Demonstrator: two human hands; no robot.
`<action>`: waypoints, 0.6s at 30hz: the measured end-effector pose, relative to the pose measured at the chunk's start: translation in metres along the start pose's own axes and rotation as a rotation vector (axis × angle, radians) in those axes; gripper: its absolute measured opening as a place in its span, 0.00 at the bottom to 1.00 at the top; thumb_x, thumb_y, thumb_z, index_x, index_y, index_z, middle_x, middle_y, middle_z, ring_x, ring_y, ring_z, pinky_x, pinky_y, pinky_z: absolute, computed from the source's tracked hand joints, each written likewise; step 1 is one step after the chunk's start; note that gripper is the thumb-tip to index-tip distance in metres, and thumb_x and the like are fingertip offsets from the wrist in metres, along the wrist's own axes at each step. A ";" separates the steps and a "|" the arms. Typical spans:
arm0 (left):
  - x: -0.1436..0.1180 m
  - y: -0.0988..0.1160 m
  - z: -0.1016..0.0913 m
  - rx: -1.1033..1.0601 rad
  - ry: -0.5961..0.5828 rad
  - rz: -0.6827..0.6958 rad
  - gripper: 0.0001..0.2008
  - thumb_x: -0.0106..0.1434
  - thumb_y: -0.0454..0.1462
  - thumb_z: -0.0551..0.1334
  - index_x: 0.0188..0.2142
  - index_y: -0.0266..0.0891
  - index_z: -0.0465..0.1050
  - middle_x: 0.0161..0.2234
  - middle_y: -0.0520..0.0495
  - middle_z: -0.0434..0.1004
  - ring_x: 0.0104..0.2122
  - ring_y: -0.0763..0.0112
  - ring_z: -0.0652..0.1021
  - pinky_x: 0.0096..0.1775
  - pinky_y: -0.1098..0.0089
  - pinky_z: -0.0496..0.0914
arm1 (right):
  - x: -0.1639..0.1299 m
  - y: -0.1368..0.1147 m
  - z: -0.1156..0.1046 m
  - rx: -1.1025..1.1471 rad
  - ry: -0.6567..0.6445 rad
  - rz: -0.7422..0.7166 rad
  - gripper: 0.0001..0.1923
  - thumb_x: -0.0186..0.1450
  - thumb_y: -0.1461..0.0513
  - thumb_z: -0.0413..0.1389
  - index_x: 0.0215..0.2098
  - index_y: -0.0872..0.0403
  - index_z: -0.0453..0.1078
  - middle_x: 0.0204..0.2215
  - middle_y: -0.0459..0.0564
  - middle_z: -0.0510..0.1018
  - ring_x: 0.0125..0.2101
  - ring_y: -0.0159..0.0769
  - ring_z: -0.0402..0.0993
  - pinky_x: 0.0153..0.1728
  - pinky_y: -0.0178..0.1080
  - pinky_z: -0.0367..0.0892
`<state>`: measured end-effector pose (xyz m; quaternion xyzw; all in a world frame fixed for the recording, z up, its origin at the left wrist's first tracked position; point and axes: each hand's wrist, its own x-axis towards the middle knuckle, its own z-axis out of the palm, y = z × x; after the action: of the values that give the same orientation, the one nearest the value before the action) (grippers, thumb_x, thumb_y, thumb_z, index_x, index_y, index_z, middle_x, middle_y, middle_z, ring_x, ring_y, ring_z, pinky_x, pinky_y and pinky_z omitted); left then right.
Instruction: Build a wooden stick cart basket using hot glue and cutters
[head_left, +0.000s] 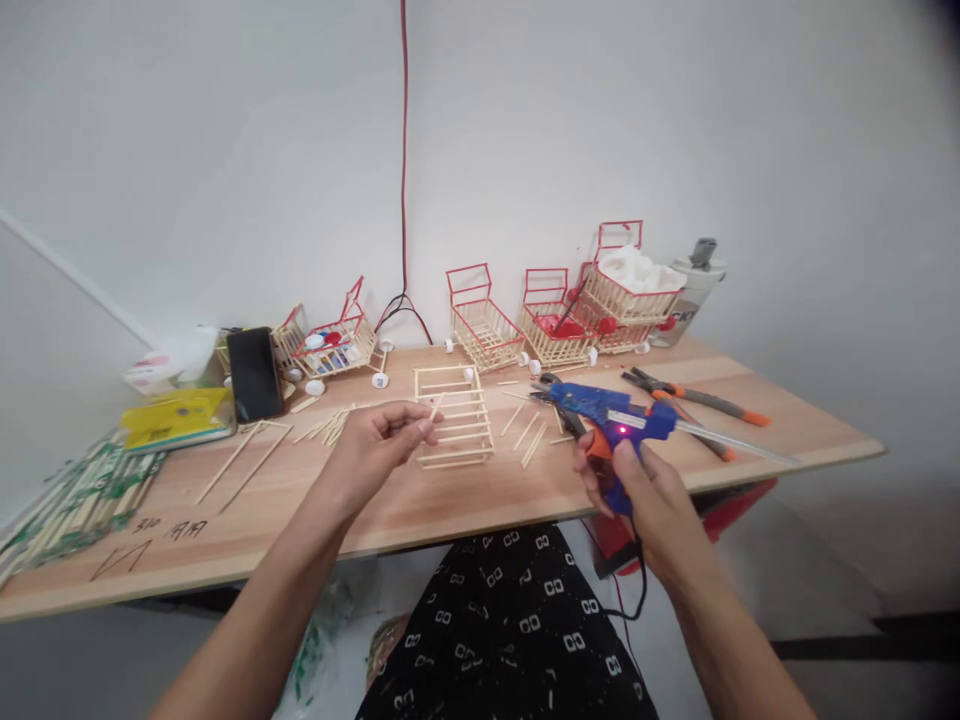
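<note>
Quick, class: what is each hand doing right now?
Left hand: closed, pinching a thin pale wooden stick.
Right hand: closed around the blue hot glue gun.

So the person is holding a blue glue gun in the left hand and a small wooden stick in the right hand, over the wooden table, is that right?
Not quite: the hands are swapped. The head view shows the blue glue gun in the right hand, and the small wooden stick pinched in the left hand, over the wooden table.
</note>
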<state>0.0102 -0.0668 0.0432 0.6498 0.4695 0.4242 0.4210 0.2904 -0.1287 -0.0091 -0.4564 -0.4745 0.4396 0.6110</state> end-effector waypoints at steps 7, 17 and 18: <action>0.001 -0.001 0.021 -0.002 -0.099 -0.018 0.15 0.59 0.46 0.65 0.32 0.35 0.78 0.25 0.50 0.74 0.20 0.80 0.60 0.23 0.75 0.53 | -0.011 -0.008 0.022 -0.153 -0.178 0.013 0.22 0.71 0.45 0.49 0.35 0.55 0.69 0.27 0.48 0.73 0.25 0.29 0.66 0.25 0.33 0.62; -0.002 -0.003 0.018 0.029 -0.128 -0.005 0.15 0.60 0.46 0.64 0.32 0.36 0.77 0.26 0.50 0.75 0.20 0.80 0.62 0.23 0.75 0.56 | -0.006 -0.005 0.029 -0.246 -0.197 0.011 0.25 0.70 0.43 0.47 0.31 0.55 0.67 0.25 0.47 0.71 0.24 0.30 0.64 0.25 0.34 0.60; -0.002 -0.003 0.018 0.025 -0.128 -0.005 0.14 0.60 0.46 0.64 0.33 0.36 0.77 0.27 0.50 0.76 0.20 0.80 0.62 0.23 0.75 0.56 | -0.006 -0.006 0.030 -0.243 -0.199 0.015 0.25 0.70 0.43 0.47 0.31 0.55 0.67 0.25 0.47 0.71 0.24 0.30 0.64 0.25 0.34 0.60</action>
<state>0.0264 -0.0710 0.0350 0.6797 0.4484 0.3751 0.4431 0.2607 -0.1317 -0.0004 -0.4846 -0.5790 0.4264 0.4981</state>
